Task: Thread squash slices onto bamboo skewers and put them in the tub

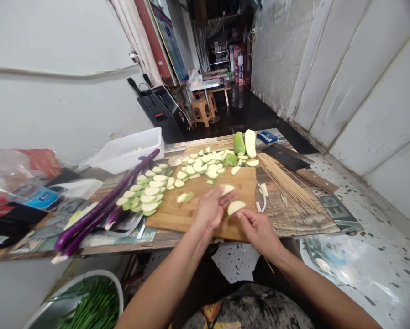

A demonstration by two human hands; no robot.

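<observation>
My right hand (pixel 260 230) is closed around a thin wooden skewer (pixel 269 266), whose lower end sticks out below the palm. A half-moon zucchini slice (pixel 236 207) with pale flesh and green skin sits on that skewer, just above my fingertips. My left hand (pixel 209 209) pinches another zucchini slice (pixel 227 188) close to the skewer's upper part; its fingers are slightly blurred. Both hands are over the front of the wooden cutting board (pixel 172 214). Loose slices (pixel 205 160) lie along the board's far edge, and skewered slices (pixel 153 192) are piled at its left.
Left of the board are long purple eggplants (pixel 105 201) and a white plastic bin (pixel 129 148). On the right lie bamboo skewers (pixel 287 183) and a cleaver (pixel 287 157). Halved zucchini (pixel 250 144) rests at the back. A bowl of greens (pixel 119 288) stands below the table's left front.
</observation>
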